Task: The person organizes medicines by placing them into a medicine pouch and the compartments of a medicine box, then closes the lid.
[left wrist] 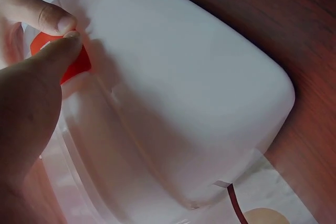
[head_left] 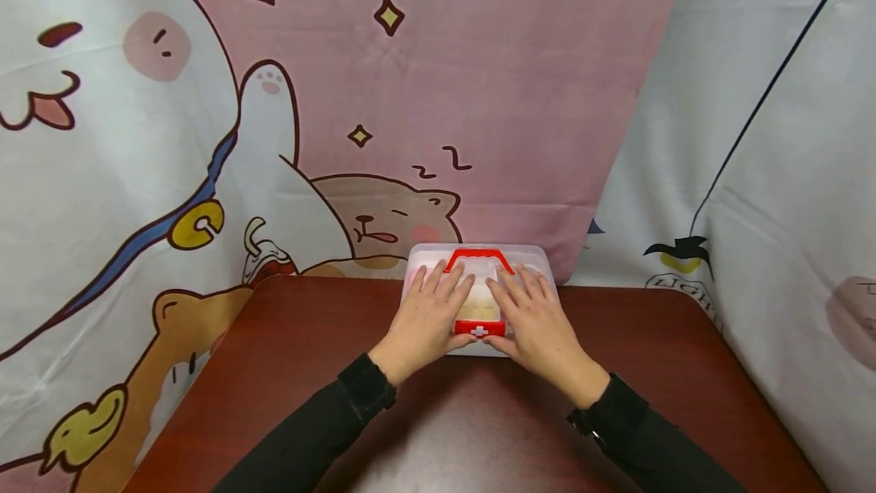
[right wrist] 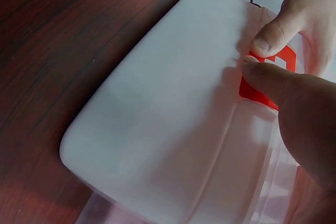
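A white first-aid box (head_left: 472,351) with a translucent lid stands at the table's far edge. On its front is a red latch (head_left: 472,330) with a white cross; a red carrying handle (head_left: 477,252) lies at the lid's far side. My left hand (head_left: 426,319) rests on the lid's left half, fingers straight and spread. The right hand (head_left: 542,322) lies likewise on the right half. Both thumbs meet at the latch's lower edge, their tips close together on the red latch (left wrist: 79,65) in the left wrist view. The right wrist view shows the box's smooth white front (right wrist: 152,93).
A dark reddish-brown table (head_left: 308,348) carries the box. Right behind its far edge hangs a pink and white cloth (head_left: 513,97) printed with cartoon animals, which continues along both sides.
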`<state>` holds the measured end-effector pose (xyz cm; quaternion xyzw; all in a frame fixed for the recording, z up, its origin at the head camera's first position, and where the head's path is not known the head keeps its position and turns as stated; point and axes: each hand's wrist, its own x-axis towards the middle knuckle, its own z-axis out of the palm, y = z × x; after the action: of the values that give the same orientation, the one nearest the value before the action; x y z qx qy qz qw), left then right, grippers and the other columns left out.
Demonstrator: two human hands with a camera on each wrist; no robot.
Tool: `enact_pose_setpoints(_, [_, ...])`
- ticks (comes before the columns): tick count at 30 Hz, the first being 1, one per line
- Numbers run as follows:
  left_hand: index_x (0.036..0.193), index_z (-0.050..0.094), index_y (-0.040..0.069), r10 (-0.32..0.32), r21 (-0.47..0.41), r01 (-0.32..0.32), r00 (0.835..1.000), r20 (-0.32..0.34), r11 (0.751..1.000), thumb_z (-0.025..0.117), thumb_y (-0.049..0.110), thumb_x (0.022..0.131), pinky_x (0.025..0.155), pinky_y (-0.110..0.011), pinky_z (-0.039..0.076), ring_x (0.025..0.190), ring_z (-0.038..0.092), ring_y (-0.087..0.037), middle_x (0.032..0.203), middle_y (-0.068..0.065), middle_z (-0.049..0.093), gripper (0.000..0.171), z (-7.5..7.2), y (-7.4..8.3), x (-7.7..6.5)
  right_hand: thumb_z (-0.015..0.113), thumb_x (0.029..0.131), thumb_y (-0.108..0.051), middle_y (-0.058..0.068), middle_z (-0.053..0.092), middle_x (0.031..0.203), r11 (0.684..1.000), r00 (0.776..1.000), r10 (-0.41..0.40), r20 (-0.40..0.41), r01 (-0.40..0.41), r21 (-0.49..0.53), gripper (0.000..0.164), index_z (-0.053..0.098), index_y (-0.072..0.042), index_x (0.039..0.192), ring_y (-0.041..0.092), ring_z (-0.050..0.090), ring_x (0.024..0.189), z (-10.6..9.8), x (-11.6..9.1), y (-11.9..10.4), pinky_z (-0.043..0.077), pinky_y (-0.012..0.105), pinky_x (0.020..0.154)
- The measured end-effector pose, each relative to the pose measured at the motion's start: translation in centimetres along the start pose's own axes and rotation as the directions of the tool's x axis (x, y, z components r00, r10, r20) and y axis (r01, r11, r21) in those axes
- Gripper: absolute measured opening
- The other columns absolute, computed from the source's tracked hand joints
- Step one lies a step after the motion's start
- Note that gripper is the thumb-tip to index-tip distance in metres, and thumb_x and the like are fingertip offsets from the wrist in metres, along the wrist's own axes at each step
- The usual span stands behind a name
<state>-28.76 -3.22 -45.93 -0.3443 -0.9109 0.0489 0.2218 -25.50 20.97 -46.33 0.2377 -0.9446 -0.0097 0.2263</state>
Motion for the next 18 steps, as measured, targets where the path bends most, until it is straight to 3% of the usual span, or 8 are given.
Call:
enact_pose_setpoints(5, [0.168, 0.045, 0.017, -0.006, -0.005, 0.006, 1.0, -0.007, 1.0, 0.077, 0.078, 0.088, 0.129, -0.064, 0.038, 0.161, 0.046, -0.041, 0.176, -0.013, 0.044, 0.106, 0.1, -0.2, 0.2, 0.089, 0.081, -0.068, 0.017, 0.048, 0.173, 1.0, 1.0, -0.003, -0.002, 0.003, 0.008, 0.107, 0.051, -0.015, 0.165, 0.048, 0.044, 0.158, 0.2, 0.3, 0.2, 0.035, 0.07, 0.128])
enact_pose_setpoints(10, [0.172, 0.039, 0.017, -0.019, -0.061, 0.021, 0.999, 0.042, 0.998, 0.069, 0.079, 0.093, 0.131, -0.065, 0.035, 0.164, 0.042, -0.041, 0.178, -0.013, 0.041, 0.104, -0.4, -0.4, 0.6, 0.084, 0.087, -0.067, 0.018, 0.045, 0.175, 0.996, 1.0, 0.009, 0.025, -0.011, 0.087, 0.103, 0.048, -0.014, 0.167, 0.05, 0.041, 0.161, -0.4, 0.5, 0.7, 0.032, 0.071, 0.13])
enact_pose_setpoints(14, [0.173, 0.036, 0.016, -0.068, -0.116, 0.073, 0.996, 0.051, 0.99, 0.057, 0.077, 0.101, 0.132, -0.067, 0.033, 0.164, 0.042, -0.039, 0.177, -0.013, 0.042, 0.097, -1.6, -1.0, 0.7, 0.08, 0.096, -0.056, 0.021, 0.046, 0.173, 0.977, 0.996, 0.087, 0.016, -0.088, 0.195, 0.09, 0.049, -0.009, 0.166, 0.052, 0.042, 0.16, -1.9, 0.6, 1.2, 0.033, 0.071, 0.13])
enact_pose_setpoints(18, [0.171, 0.041, 0.014, -0.163, -0.136, 0.166, 0.986, 0.034, 0.977, 0.053, 0.071, 0.107, 0.131, -0.067, 0.034, 0.162, 0.044, -0.041, 0.175, -0.015, 0.046, 0.087, -3.6, -2.2, 0.2, 0.075, 0.102, -0.047, 0.023, 0.047, 0.172, 0.959, 0.981, 0.194, 0.009, -0.192, 0.21, 0.076, 0.053, -0.007, 0.163, 0.052, 0.043, 0.158, -4.0, 0.4, 2.1, 0.034, 0.072, 0.128])
